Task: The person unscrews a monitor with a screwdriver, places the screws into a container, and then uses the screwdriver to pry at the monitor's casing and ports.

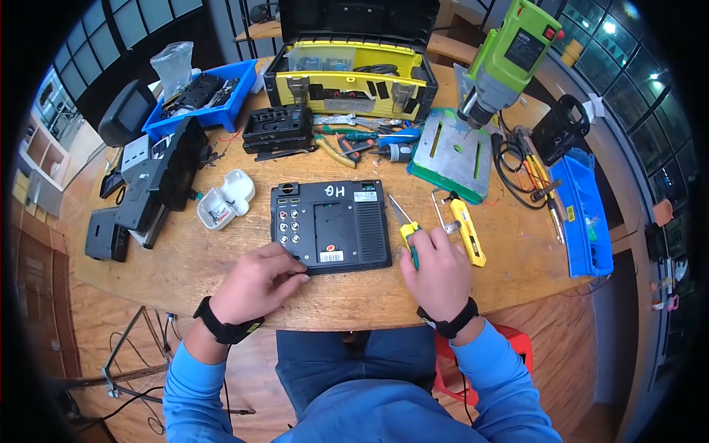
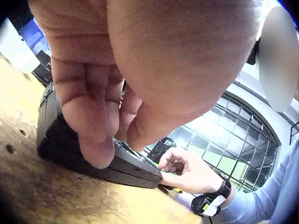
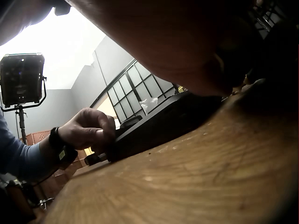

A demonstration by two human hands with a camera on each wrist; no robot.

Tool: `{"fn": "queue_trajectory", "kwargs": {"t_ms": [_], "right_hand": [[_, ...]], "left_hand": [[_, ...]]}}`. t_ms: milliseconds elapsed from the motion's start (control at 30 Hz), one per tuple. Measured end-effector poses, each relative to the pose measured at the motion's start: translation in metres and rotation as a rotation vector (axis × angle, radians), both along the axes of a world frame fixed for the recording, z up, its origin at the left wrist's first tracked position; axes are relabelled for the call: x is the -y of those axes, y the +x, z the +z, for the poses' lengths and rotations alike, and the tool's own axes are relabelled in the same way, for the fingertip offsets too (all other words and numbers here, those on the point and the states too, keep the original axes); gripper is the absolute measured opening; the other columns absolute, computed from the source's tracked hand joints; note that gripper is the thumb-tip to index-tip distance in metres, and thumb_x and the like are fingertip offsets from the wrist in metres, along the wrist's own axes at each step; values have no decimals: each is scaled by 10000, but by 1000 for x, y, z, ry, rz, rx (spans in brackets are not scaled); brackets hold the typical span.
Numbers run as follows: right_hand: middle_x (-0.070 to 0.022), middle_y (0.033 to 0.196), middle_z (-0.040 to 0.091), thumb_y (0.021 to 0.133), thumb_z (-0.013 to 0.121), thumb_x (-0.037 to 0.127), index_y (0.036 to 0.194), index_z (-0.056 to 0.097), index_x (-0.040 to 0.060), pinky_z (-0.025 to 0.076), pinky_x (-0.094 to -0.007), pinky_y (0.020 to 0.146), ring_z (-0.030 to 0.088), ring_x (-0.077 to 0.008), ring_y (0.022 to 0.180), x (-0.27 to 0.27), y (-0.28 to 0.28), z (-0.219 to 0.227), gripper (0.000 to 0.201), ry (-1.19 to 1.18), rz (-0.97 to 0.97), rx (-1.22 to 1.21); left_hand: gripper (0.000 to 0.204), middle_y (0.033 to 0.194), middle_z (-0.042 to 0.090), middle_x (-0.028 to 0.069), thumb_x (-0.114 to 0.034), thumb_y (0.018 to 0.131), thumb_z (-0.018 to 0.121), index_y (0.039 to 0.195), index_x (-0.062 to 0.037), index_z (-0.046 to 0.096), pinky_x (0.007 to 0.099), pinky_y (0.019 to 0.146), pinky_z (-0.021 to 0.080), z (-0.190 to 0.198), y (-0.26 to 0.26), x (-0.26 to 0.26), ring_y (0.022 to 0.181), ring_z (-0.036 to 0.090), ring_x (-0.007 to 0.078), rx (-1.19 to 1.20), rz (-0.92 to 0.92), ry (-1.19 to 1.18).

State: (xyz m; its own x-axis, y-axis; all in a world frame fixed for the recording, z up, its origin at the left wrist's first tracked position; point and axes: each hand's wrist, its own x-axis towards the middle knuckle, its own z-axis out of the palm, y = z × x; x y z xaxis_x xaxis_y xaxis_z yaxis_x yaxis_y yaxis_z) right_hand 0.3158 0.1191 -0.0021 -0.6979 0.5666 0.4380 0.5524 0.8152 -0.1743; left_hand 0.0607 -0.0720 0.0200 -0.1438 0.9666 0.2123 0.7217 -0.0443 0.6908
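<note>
A flat black electronic device point(image 1: 367, 236), marked "HQ", lies back side up on the wooden table. It has a row of round sockets, a recessed panel and a barcode label. My left hand point(image 1: 260, 279) rests at its near left corner, fingers loosely bent; in the left wrist view, the fingertips point(image 2: 99, 156) are against the device's side. To the right of the device, my right hand point(image 1: 441, 275) holds a screwdriver point(image 1: 408, 230) by its yellow-and-green handle, partly hidden under the fingers. Just beyond that hand lie a yellow utility knife point(image 1: 467, 232) and a thin metal-shafted tool point(image 1: 438, 210).
A white case point(image 1: 226, 198) stands open left of the device, near black equipment point(image 1: 159, 181). Behind are a blue bin point(image 1: 235, 103), pliers and other tools point(image 1: 341, 148), and a yellow toolbox point(image 1: 347, 96). A green drill point(image 1: 509, 63) over a metal plate point(image 1: 452, 151) and a blue tray point(image 1: 583, 214) stand right.
</note>
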Motion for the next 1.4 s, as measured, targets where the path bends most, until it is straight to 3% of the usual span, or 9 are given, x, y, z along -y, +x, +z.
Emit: {"fn": "queue_trajectory", "kwargs": {"t_ms": [267,500,600,733,800,933,1000,1133,1400], "right_hand": [[-111,947,629,855,828,209,937,668,92,518,-466,768,656,-344,905,-8,-3,-8,214,-38,21,-48],[-174,1031,665,954,744,149,1076,707,32,527,-495,866,652,-399,981,-22,29,-11,173,-73,-29,-202],[-202,1029,677,963,731,140,1135,710,21,529,-504,873,657,-422,992,-26,38,-13,210,-198,-53,-111],[-215,1025,687,961,737,141,1164,703,2,538,-503,837,676,-431,967,-29,37,-6,248,-320,-64,-103],[-210,1015,698,965,733,116,1150,699,-32,546,-437,812,697,-387,944,-27,33,-3,239,-323,-99,-36],[-220,1021,686,969,726,118,1160,693,-36,549,-460,797,691,-387,918,-35,33,-10,248,-320,-108,-111],[-188,987,672,986,702,90,1167,686,-57,543,-404,765,678,-314,882,-30,29,6,233,-380,-209,-225],[-117,965,638,998,682,55,1176,687,-49,509,-334,712,613,-208,845,-35,18,13,205,-351,-140,-355],[-84,952,623,990,686,55,1178,698,-20,482,-316,739,563,-179,823,-50,-22,30,203,-401,-71,-414]], "left_hand": [[159,960,693,140,-84,930,793,1055,10,763,366,684,582,-3,-4,5,788,713,274,13,-40,-35],[146,928,696,121,-56,917,795,1053,-12,766,353,647,553,13,-14,15,739,688,240,17,11,-7],[119,910,691,109,4,910,758,1025,-28,758,340,623,534,27,-49,16,716,670,220,-143,206,188],[133,942,717,128,17,873,739,988,-35,782,407,709,574,42,-105,5,819,715,319,-462,354,59],[127,960,730,138,-32,863,739,973,-48,802,443,764,583,34,-126,-9,890,721,356,-491,385,-26],[145,942,782,139,-160,865,742,973,-125,831,450,818,610,14,-147,-39,908,755,353,-542,340,-469],[138,966,786,140,-154,863,743,970,-132,827,454,807,616,17,-145,-49,919,760,353,-528,334,-570],[140,986,785,165,-130,848,752,969,-102,818,467,808,621,13,-145,-63,936,765,366,-566,405,-629],[210,1010,780,206,-101,763,825,964,-43,801,472,829,628,12,-136,-76,975,768,395,-619,439,-668]]}}
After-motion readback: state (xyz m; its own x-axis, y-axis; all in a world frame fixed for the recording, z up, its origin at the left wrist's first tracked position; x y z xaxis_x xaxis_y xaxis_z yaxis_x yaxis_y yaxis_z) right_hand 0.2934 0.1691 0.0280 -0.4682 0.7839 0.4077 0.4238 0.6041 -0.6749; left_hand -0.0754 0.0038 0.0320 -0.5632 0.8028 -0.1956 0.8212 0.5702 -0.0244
